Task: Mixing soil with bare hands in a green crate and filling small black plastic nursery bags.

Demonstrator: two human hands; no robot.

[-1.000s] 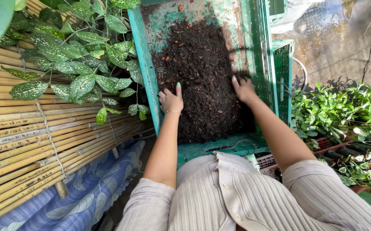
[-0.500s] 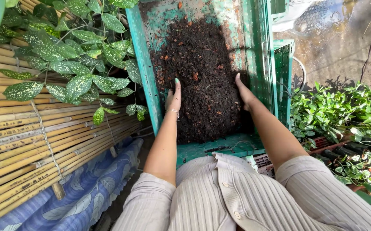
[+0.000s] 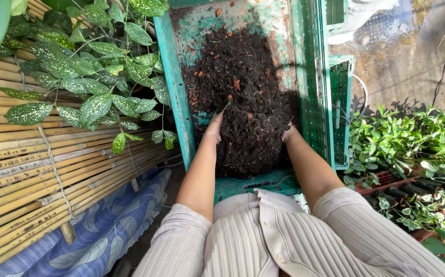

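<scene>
Teal crate — hands in soil

Both hands sunk in dark soil heap inside green crate: left hand at heap's left flank, right hand at right flank, mostly buried.

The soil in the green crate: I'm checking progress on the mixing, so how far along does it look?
Done: the dark soil is already heaped in the green crate, bare floor showing at its far end. In hand: the left hand and right hand are pushed into the heap's sides, fingers mostly buried. Left: reddish-brown bits lie unevenly on top, so it looks only partly blended.
</scene>
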